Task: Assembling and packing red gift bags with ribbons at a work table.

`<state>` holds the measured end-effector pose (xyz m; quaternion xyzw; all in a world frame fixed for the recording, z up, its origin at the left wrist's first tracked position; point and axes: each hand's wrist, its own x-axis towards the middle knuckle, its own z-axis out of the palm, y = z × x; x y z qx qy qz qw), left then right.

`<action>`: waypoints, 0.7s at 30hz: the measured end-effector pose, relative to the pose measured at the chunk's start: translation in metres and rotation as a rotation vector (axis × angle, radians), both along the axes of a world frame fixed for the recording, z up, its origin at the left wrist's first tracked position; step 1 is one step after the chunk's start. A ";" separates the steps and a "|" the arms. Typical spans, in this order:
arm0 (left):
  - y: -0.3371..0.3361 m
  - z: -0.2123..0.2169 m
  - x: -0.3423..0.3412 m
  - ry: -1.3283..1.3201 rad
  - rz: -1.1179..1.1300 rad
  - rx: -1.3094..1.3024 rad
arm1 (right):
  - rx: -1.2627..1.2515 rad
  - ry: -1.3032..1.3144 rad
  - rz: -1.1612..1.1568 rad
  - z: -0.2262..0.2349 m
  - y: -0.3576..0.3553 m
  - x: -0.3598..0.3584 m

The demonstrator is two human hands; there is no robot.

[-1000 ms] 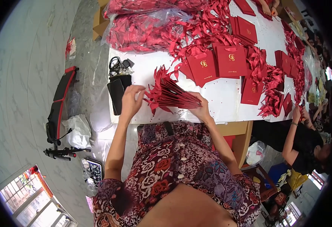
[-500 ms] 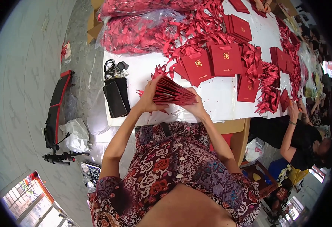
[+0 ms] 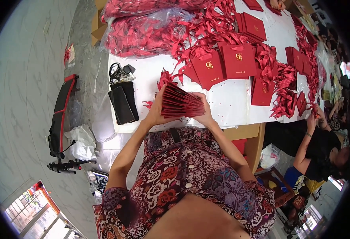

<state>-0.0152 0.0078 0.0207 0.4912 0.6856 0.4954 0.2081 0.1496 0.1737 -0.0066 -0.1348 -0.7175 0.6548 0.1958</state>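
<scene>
A thick stack of flat red paper gift bags is held edge-up between my two hands, close to the table's near edge. My left hand grips its left side, and my right hand closes on its right side. The bags' edges fan apart a little toward the left. Red ribbon handles stick out past the stack's far left corner. Flat red bags with gold print lie beyond my right hand, overlapping, with more ribbon around them.
Clear plastic sacks of red ribbon lie at the far left of the white table. A black phone or wallet and a cable with keys lie left of my hands. Another person works at the right.
The stack has tilted and moved slightly toward me, and its edges face up more. My right hand has shifted a little left along with it.
</scene>
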 end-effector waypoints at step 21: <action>0.006 0.009 -0.022 0.014 -0.048 -0.014 | -0.121 -0.038 -0.041 0.004 -0.002 -0.005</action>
